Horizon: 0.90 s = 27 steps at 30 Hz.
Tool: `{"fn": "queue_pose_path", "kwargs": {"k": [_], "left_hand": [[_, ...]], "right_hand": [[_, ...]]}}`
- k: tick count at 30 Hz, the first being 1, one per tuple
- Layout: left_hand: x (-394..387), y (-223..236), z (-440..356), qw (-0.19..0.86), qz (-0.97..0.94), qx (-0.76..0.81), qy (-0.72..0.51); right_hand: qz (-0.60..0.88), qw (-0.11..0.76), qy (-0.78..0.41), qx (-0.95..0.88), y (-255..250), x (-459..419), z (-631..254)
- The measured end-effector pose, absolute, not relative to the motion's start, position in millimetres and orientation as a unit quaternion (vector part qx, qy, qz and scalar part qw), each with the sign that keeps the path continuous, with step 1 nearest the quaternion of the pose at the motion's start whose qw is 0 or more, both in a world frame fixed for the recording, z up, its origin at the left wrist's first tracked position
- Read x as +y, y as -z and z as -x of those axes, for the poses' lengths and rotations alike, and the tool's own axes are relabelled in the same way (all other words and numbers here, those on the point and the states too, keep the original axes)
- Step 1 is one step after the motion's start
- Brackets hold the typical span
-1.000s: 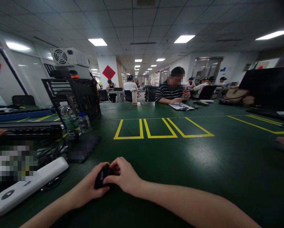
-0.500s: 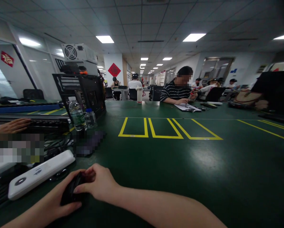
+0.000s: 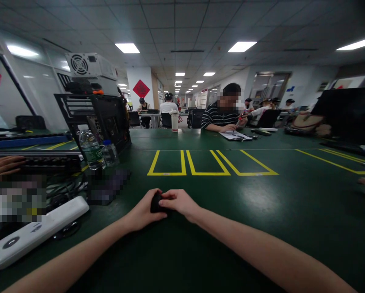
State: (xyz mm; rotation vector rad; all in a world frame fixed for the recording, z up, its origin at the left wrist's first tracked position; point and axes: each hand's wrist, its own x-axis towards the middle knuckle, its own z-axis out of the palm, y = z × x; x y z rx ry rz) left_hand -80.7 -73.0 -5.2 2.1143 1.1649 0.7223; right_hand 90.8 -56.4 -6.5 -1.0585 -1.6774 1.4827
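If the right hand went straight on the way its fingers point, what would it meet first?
Most likely the black object, which the fingertips of the right hand seem to touch; the left hand, gripping that object, comes just beyond. One view leaves any tiny gap unclear.

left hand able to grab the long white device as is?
Probably not yet: the left hand is wrapped around a black object. Otherwise the way looks free; the long white device lies nearby, its top uncovered.

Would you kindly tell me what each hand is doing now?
Left hand: holding a small, black, rounded object.
Right hand: touching the same object; grip unclear.
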Motion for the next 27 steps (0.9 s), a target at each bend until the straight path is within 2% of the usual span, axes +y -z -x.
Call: {"fn": "queue_pose_path", "kwargs": {"k": [2,5,8,11,27], "left_hand": [[-41,8,50,0.287,-0.822,0.405,-0.279],[-7,14,9,0.203,-0.849,0.375,-0.313],[4,19,-15,0.121,-0.875,0.337,-0.327],[-1,17,-19,0.081,-0.891,0.31,-0.322],[-6,16,-10,0.057,-0.901,0.312,-0.297]], "right_hand": [[0.433,0.345,-0.575,-0.603,3,-40,-121],[0.442,0.413,-0.592,-0.533,3,-24,-153],[0.424,0.474,-0.589,-0.498,7,-22,-170],[0.415,0.497,-0.549,-0.528,14,-27,-175],[0.402,0.448,-0.471,-0.645,17,-25,-177]]}}
